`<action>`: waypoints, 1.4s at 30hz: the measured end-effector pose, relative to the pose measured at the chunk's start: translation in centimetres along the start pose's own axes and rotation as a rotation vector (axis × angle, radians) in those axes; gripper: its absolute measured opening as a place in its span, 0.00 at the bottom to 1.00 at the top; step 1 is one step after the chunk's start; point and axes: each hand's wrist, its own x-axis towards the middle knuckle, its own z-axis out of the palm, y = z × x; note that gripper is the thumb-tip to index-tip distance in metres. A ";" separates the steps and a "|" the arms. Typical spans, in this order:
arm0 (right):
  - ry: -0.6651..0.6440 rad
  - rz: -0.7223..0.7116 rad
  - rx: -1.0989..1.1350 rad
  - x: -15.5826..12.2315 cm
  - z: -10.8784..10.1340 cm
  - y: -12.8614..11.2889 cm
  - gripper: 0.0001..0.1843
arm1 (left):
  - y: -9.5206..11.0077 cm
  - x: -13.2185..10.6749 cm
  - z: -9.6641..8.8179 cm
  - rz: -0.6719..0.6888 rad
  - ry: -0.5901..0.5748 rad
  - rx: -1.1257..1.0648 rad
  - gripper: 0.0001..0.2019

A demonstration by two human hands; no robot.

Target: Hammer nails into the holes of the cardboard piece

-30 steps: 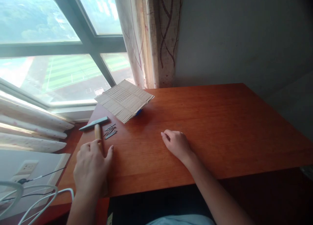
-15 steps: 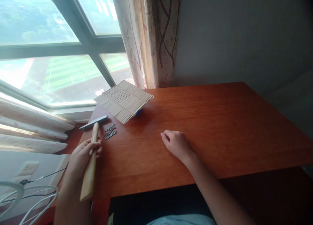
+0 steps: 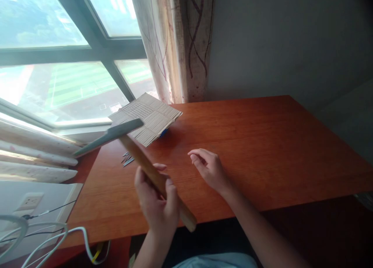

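My left hand (image 3: 159, 200) is wrapped around the wooden handle of a hammer (image 3: 145, 165), held up over the near left part of the table. Its long grey metal head points left and overlaps the near corner of the corrugated cardboard piece in my view. My right hand (image 3: 207, 167) rests at the middle of the table, its fingers loosely bent with a gap between thumb and forefinger and nothing visible in them. Several metal nails (image 3: 127, 159) lie on the tabletop behind the hammer handle, partly hidden by it.
The cardboard piece (image 3: 159, 116), with rows of small dark holes, sits raised on something blue (image 3: 164, 132) at the table's far left. The wooden table (image 3: 262, 151) stands beside a window and curtain (image 3: 175, 46). White cables (image 3: 84, 237) hang by its left edge.
My left hand has lifted the hammer from the table's left side and swung it toward the right and nearer to me. The fingers of my right hand have loosened slightly.
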 end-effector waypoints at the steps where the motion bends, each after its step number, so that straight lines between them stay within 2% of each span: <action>1: 0.014 0.009 0.060 0.2 -0.1 -0.4 0.15 | 0.3 -0.6 0.7 0.009 -0.058 -0.026 0.25; 3: 0.039 0.035 0.135 0.6 -0.6 -1.1 0.17 | 0.5 -1.4 2.4 0.074 -0.238 -0.022 0.27; 5: 0.107 0.099 0.111 1.2 -1.3 -1.2 0.17 | 0.5 -1.8 4.4 0.184 -0.395 0.038 0.30; 7: 0.201 0.182 -0.014 1.8 -2.5 -0.8 0.14 | 0.8 -1.9 6.1 0.264 -0.513 0.110 0.33; 9: 0.235 0.231 -0.152 2.6 -4.0 0.3 0.12 | 1.3 -1.7 7.3 0.292 -0.634 0.158 0.33; 12: 0.139 0.250 -0.290 3.8 -6.6 2.5 0.15 | 2.3 -0.9 7.7 0.332 -0.835 0.163 0.33; 15: 0.088 0.245 -0.436 4.9 -8.6 4.5 0.16 | 2.3 0.5 7.0 0.369 -0.915 0.173 0.24; 19: 0.064 0.250 -0.523 5.9 -9.9 6.1 0.16 | 0.4 3.0 5.5 0.341 -0.833 0.215 0.16; 22: 0.080 0.250 -0.556 6.2 -10.2 6.8 0.15 | -1.0 5.3 4.1 0.360 -0.712 0.251 0.14; 26: 0.092 0.241 -0.577 6.2 -10.3 7.1 0.14 | -1.4 8.7 2.2 0.405 -0.478 0.300 0.11; 30: 0.101 0.239 -0.539 6.0 -10.2 7.1 0.14 | -1.0 12.9 0.9 0.348 -0.189 0.387 0.12; 33: 0.112 0.274 -0.448 6.0 -10.2 7.5 0.12 | -0.8 16.1 0.5 0.361 -0.074 0.539 0.14; 36: 0.078 0.301 -0.347 5.9 -10.1 8.2 0.14 | -1.1 18.9 0.5 0.385 -0.070 0.649 0.17; 42: 0.033 0.326 -0.204 5.8 -10.5 9.2 0.20 | -3.2 21.9 1.3 0.307 -0.270 0.824 0.27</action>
